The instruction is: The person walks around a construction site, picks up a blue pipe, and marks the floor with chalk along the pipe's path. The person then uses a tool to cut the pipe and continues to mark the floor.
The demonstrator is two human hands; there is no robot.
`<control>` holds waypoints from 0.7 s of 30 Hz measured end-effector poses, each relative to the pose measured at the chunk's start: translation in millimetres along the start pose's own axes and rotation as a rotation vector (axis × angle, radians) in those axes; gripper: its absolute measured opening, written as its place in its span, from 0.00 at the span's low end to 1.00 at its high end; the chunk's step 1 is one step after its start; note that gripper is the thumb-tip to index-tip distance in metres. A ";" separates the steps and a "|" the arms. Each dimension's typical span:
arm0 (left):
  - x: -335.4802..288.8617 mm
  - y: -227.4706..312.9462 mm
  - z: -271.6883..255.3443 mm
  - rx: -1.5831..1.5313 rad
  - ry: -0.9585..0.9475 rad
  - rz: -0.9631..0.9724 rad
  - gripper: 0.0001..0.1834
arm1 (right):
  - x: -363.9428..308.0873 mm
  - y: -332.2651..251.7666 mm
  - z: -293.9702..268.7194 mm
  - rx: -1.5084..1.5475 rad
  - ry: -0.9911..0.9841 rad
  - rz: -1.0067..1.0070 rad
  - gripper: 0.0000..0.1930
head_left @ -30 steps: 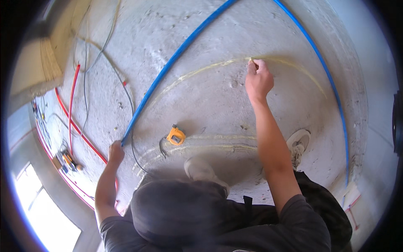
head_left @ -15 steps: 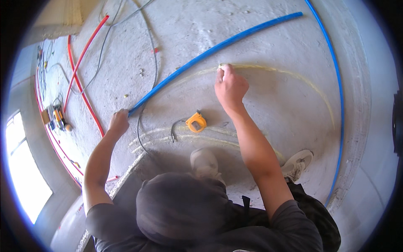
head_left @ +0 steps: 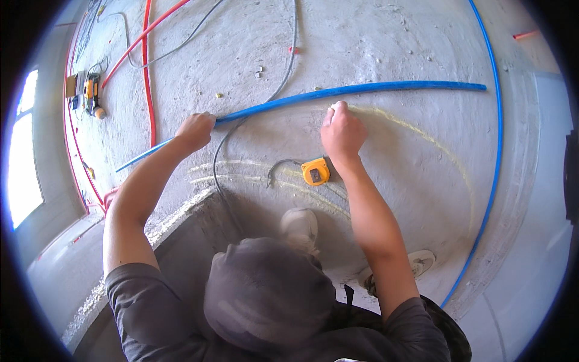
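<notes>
My left hand (head_left: 196, 131) is closed around a long, slightly bent blue pipe (head_left: 362, 88) on the bare floor. The pipe runs out to the right of this hand, and its other end shows beyond my left forearm. Just below the pipe, my right hand (head_left: 345, 134) pinches a small pale piece of chalk (head_left: 333, 107), mostly hidden by the fingers. A curved yellow chalk line (head_left: 422, 133) sweeps from there to the right and down. Between my forearms lies a yellow tape measure (head_left: 315, 172) with a dark strap.
Another blue pipe (head_left: 498, 120) curves along the right wall. Red pipes (head_left: 148, 90) and a grey cable (head_left: 295, 36) lie at the upper left. Near the window stands a yellow-black tool (head_left: 91, 93). A raised edge (head_left: 181, 214) borders a recess beside my feet.
The view has turned, so the blue pipe now lies flatter across it. My right hand has moved left relative to the tape measure. My left hand still holds the pipe.
</notes>
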State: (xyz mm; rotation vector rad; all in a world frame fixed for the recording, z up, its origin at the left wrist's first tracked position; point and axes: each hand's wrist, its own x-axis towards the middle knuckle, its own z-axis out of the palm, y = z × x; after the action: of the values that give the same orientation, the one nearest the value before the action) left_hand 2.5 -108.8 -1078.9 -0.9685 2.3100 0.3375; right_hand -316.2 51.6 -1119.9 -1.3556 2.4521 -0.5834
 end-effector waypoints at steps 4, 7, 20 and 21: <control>2.5 -3.1 4.9 -0.017 0.005 0.004 0.09 | -10.2 -21.7 18.9 0.119 -0.034 -0.146 0.07; 0.1 1.6 -0.5 -0.019 0.000 -0.012 0.09 | -14.9 -46.7 35.7 0.167 -0.163 -0.237 0.07; 12.2 -20.6 24.1 0.093 0.050 0.004 0.09 | -1.8 89.4 -54.9 0.388 0.253 0.342 0.09; 13.4 -25.2 30.2 0.108 0.039 0.026 0.09 | -4.3 109.2 -67.0 0.447 0.264 0.441 0.10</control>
State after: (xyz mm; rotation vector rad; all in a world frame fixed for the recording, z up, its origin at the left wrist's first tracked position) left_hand 26.2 -120.6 -1110.9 -0.8996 2.3522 0.2042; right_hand -423.2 121.8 -1112.4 -0.5746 2.4889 -1.1575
